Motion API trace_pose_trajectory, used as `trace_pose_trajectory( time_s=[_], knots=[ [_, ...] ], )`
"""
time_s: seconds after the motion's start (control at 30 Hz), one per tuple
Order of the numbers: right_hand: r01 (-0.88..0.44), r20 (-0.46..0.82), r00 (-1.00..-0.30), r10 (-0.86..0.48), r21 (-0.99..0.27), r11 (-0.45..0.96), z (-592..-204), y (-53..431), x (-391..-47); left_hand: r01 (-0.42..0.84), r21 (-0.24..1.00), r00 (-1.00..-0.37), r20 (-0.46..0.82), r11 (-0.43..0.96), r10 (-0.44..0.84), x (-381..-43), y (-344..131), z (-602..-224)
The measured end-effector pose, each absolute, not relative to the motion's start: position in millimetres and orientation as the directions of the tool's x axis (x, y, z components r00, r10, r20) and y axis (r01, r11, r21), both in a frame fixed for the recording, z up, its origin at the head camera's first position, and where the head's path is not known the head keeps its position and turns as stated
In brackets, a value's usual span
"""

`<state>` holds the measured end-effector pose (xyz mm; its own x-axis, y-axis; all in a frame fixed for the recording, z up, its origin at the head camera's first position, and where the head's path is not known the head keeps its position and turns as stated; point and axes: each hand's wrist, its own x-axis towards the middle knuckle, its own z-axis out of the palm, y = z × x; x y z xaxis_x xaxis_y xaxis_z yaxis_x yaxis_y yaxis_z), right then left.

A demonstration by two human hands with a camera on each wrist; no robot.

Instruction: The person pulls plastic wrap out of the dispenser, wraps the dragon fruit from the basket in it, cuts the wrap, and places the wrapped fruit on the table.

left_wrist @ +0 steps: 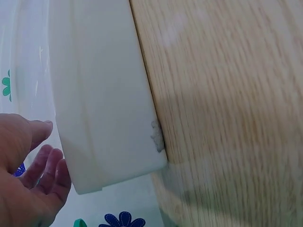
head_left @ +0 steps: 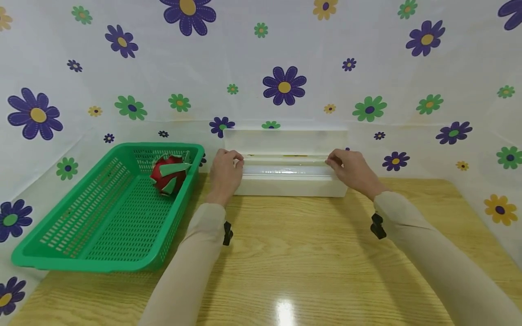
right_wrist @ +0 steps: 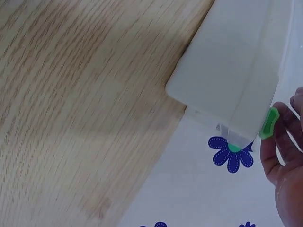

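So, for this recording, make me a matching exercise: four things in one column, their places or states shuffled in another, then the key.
Things:
1. White box
2. Left hand
3. Red fruit
4. Right hand

Places or states:
A. inside the green basket
B. at the box's right end
C. lid raised, on the table
D. at the box's left end

Pairs: 1-C, 2-D, 3-A, 4-B

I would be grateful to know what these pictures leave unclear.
Left hand: cut off by the left edge in the left wrist view.
Right hand: cut off by the right edge in the right wrist view.
Yellow strip at the white box: too small to identify in the head view.
Red fruit, underside: hidden by its own upper part in the head view.
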<state>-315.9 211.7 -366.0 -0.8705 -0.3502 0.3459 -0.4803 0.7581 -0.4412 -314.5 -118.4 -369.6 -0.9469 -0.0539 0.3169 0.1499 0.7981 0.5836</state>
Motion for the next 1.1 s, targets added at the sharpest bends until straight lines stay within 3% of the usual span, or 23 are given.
trace_pose_trajectory(
  time_s=[0.3,0.63,1.1],
  knots=[
    [-0.467,0.332,-0.875,-0.353,-0.383,0.797,-361.8,218.8,-310.4,0.201,0.53,-0.929,0.37,0.824,-0.012,-313.5,-126.0,-371.7],
    [-0.491,0.342,-0.849,-0.403,-0.229,0.841,-364.4,222.6,-306.7,0.216,0.438,-0.901,0.433,0.873,0.005,-312.4,-128.7,-371.9],
    [-0.455,0.343,-0.831,-0.438,0.033,0.89,-365.1,220.0,-310.3,0.135,0.36,-0.904,0.426,0.923,-0.034,-309.7,-125.4,-365.7]
  ],
)
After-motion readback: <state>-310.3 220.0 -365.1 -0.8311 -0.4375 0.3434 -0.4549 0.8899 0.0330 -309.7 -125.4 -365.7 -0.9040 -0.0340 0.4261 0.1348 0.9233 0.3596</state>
